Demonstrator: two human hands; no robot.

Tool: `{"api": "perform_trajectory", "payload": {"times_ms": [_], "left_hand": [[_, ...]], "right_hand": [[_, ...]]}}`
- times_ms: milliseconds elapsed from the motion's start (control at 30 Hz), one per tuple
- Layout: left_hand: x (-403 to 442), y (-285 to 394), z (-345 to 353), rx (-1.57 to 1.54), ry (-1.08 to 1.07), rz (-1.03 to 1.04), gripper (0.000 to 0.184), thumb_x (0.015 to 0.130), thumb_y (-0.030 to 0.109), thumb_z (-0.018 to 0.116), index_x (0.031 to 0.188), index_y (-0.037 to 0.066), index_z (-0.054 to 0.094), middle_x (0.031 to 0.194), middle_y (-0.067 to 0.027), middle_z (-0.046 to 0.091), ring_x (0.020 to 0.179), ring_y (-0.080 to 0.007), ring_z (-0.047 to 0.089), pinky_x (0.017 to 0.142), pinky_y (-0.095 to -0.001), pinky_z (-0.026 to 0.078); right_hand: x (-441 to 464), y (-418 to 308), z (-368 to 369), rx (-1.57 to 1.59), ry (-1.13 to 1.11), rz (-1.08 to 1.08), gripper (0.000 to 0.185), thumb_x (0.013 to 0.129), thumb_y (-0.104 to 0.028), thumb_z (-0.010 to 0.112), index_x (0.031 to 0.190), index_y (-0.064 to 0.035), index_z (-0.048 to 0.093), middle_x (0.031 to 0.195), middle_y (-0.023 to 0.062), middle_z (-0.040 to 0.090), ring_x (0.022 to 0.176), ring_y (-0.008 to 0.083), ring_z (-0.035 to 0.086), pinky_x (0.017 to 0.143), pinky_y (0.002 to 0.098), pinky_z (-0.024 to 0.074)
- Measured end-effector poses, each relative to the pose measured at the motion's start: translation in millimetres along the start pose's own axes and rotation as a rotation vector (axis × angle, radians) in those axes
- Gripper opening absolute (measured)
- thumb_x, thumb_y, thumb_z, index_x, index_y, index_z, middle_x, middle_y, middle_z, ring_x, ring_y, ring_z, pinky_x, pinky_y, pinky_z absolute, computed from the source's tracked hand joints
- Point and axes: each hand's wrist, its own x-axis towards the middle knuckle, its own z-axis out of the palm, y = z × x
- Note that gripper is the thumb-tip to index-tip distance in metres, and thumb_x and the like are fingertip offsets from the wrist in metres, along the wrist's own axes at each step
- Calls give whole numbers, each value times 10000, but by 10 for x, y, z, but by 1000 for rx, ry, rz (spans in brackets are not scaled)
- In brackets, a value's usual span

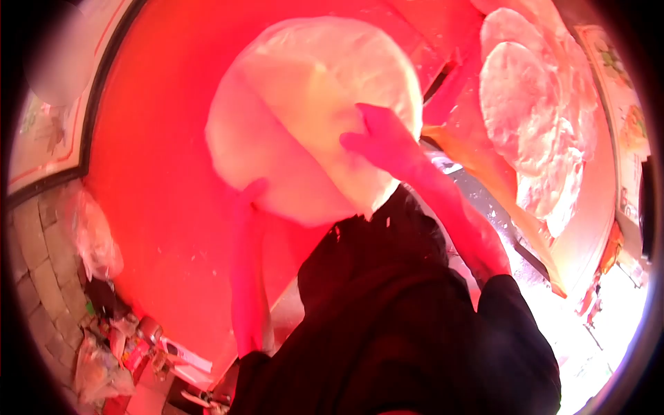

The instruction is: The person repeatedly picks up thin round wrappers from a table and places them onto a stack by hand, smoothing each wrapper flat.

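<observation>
A large round pale sheet that looks like flatbread or dough lies on the red-lit table. A band of yellowish light and a darker shadow cross it. At its lower left edge is my left hand, its thumb or a finger over the rim; the other fingers are hidden, perhaps under the sheet. My right hand reaches over the right part of the sheet, with thumb and forefinger apart and pointing left. Whether it presses on the surface or hovers just above it is hard to tell.
More flat breads lie overlapping on a surface at the right. A yellowish edge strip runs between that surface and my right arm. Plastic bags and mixed small items are at the lower left, beside a tiled floor.
</observation>
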Motion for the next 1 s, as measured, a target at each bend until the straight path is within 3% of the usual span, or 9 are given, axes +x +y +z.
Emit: {"api": "perform_trajectory", "payload": {"times_ms": [133,433,500,567,667,833,900,933,1000], "left_hand": [[361,-385,224,-8,-76,-111,373,1002,164,600,1332,10,521,1184,-79,633,1064,-192,621,906,-345,504],[617,-695,619,40,-183,-198,374,1003,172,596,1332,11,522,1186,-82,633,1067,-197,620,909,-348,503],[625,-702,617,25,-193,-205,374,1003,173,595,1332,11,522,1187,-82,633,1068,-198,620,909,-349,503],[624,-705,593,-2,-203,-202,374,1004,175,594,1332,11,522,1187,-83,633,1069,-199,620,910,-349,503],[634,-732,569,-38,-216,-208,374,1004,177,592,1332,11,522,1188,-84,633,1070,-200,620,911,-350,502],[638,-773,521,-60,-218,-222,375,1005,181,590,1332,11,523,1189,-85,633,1072,-203,619,912,-352,502],[635,-795,503,-39,-206,-232,375,1005,183,589,1332,11,523,1190,-86,633,1073,-204,619,913,-353,502],[622,-825,495,-24,-196,-248,376,1006,184,588,1332,11,523,1190,-86,633,1073,-204,619,913,-353,501],[633,-910,512,-14,-198,-270,376,1006,185,587,1332,11,523,1191,-86,633,1074,-205,619,914,-354,501]], "right_hand": [[-125,-832,-782,152,189,8,340,903,-150,705,1209,-6,678,1003,53,692,825,132,647,700,299,550],[139,-1785,-2467,-37,336,-883,382,912,-110,672,1277,-2,654,1130,66,689,1038,128,644,880,264,525],[96,-1327,-3538,29,284,-859,413,918,-158,681,1297,1,639,1170,69,678,1108,130,621,920,259,506],[-82,-760,-4202,211,432,-652,362,889,-125,692,1224,7,666,1055,75,690,939,139,627,759,255,491],[-517,9,-3730,468,660,-322,286,844,-76,707,1115,16,706,882,85,708,685,153,636,517,248,469],[-1126,1551,-3682,547,733,66,293,935,-57,631,1203,51,677,1145,143,716,998,210,706,772,307,576],[-1145,1643,-3938,-815,343,-438,297,937,-29,607,1214,65,658,1196,151,702,1026,222,702,807,313,586],[-1170,1560,-3956,-807,357,-420,297,937,-29,607,1214,65,658,1196,151,702,1026,222,702,807,313,586],[-1062,596,-3236,-151,749,-101,366,917,-24,619,1271,68,625,1165,150,705,1044,238,701,818,314,589]]}}
